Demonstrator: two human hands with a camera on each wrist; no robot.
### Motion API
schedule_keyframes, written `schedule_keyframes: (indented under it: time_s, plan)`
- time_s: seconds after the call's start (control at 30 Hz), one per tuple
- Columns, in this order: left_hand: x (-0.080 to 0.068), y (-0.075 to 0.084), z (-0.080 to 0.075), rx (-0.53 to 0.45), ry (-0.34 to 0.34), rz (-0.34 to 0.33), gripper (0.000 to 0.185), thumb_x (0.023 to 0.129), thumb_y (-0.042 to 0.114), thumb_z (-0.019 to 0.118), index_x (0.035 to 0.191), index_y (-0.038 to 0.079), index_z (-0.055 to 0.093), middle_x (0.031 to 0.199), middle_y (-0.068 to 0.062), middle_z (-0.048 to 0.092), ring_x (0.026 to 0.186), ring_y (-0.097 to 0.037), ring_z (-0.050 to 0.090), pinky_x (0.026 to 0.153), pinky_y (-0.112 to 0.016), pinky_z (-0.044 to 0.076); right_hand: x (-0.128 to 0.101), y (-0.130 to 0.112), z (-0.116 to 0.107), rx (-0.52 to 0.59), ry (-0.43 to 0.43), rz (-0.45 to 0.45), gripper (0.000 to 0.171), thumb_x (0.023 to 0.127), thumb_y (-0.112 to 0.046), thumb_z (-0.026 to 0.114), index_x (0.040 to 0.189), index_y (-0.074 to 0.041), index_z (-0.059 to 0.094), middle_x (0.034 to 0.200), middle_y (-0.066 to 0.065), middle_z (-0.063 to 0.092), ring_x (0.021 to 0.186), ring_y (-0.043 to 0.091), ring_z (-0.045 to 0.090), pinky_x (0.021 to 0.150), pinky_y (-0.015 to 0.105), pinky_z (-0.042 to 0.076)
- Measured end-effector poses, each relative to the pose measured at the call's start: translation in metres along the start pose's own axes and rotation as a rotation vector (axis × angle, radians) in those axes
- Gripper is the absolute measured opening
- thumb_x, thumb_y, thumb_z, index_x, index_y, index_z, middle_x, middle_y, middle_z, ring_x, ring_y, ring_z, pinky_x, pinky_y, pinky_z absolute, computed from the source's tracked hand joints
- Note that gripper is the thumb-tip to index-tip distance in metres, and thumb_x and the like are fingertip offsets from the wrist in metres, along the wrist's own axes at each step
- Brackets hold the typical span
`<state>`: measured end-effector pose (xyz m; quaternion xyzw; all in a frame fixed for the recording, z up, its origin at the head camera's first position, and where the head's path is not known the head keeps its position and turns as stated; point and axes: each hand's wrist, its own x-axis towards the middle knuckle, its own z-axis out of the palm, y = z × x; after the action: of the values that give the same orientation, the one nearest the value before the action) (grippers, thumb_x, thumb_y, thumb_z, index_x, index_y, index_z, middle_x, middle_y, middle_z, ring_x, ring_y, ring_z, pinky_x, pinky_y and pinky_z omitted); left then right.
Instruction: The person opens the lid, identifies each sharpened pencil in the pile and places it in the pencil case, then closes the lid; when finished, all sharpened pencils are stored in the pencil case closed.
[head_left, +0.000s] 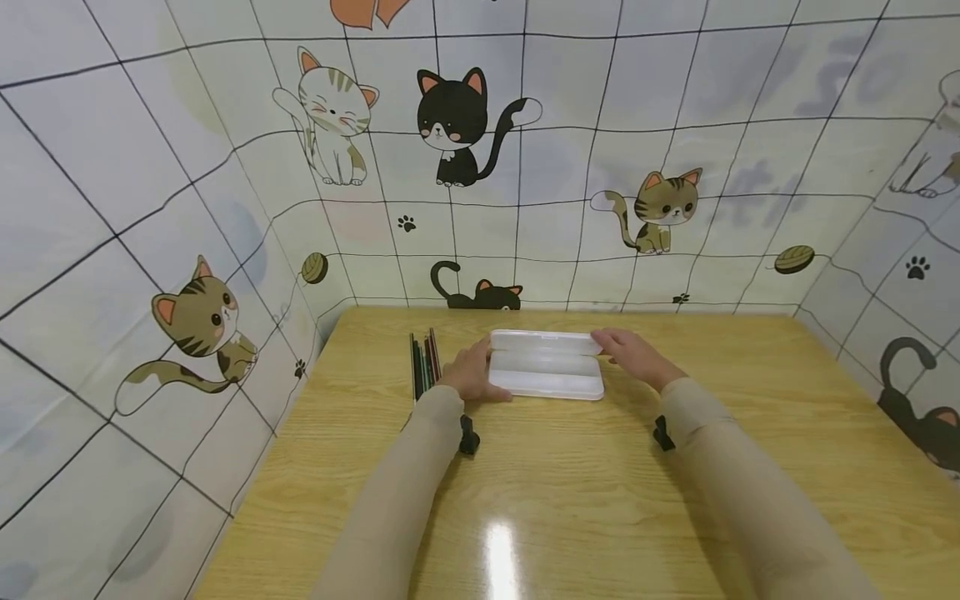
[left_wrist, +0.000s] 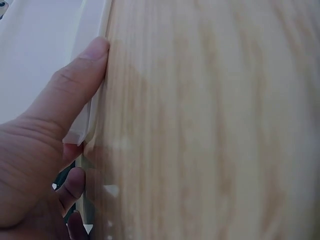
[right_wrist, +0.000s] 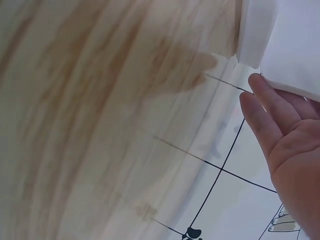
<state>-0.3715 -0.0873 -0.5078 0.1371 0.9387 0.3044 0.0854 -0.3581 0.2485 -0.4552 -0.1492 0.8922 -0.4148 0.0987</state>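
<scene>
Translucent white plastic pencil case (head_left: 546,365), lying open on wooden table (head_left: 570,500): left hand (head_left: 471,372) and right hand (head_left: 636,354), fingers nearly straight, steady its ends. Coloured pencils (head_left: 423,363) beside; loading them likely calls for a pinch.

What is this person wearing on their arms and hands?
Both arms wear long, close-fitting beige sleeves that end at the wrists. A small black device is strapped under the left wrist, another under the right. The left hand and right hand are bare: no gloves, no visible rings.
</scene>
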Motion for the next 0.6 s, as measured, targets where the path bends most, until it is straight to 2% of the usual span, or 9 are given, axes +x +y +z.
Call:
schedule_keyframes:
  time_s: [0.17, 0.23, 0.47, 0.6]
  plan:
    - [0.003, -0.005, 0.005, 0.011, 0.012, 0.004, 0.129, 0.057, 0.052, 0.098, 0.16, 0.032, 0.022, 0.142, 0.005, 0.055, 0.127, -0.024, 0.047, 0.107, -0.06, 0.032, 0.006, 0.003, 0.004, 0.004, 0.035, 0.027, 0.076, 0.106, -0.061, 0.029, 0.135, 0.005, 0.053, 0.128, 0.026, 0.056, 0.123, 0.045, 0.053, 0.103, 0.058, 0.044]
    - [0.004, -0.005, 0.006, 0.019, 0.013, 0.002, 0.13, 0.058, 0.052, 0.097, 0.161, 0.032, 0.02, 0.142, 0.004, 0.056, 0.126, -0.024, 0.047, 0.106, -0.06, 0.034, 0.008, 0.003, 0.005, 0.008, 0.05, 0.038, 0.078, 0.106, -0.061, 0.028, 0.136, 0.006, 0.053, 0.128, 0.027, 0.056, 0.122, 0.046, 0.054, 0.103, 0.059, 0.044]
    - [0.0, 0.0, 0.002, 0.017, -0.004, -0.003, 0.133, 0.059, 0.054, 0.096, 0.163, 0.028, 0.016, 0.146, 0.001, 0.055, 0.13, -0.027, 0.046, 0.108, -0.061, 0.033, 0.013, 0.003, 0.006, 0.002, 0.084, 0.065, 0.088, 0.103, -0.067, 0.022, 0.149, 0.004, 0.042, 0.142, 0.028, 0.051, 0.122, 0.046, 0.057, 0.105, 0.06, 0.041]
    - [0.002, -0.002, 0.002, 0.023, -0.001, -0.008, 0.135, 0.058, 0.055, 0.096, 0.163, 0.028, 0.015, 0.149, 0.003, 0.053, 0.131, -0.027, 0.045, 0.108, -0.059, 0.033, 0.017, 0.0, 0.006, 0.017, 0.077, 0.079, 0.085, 0.105, -0.064, 0.022, 0.154, 0.004, 0.036, 0.146, 0.03, 0.047, 0.123, 0.046, 0.057, 0.105, 0.059, 0.042]
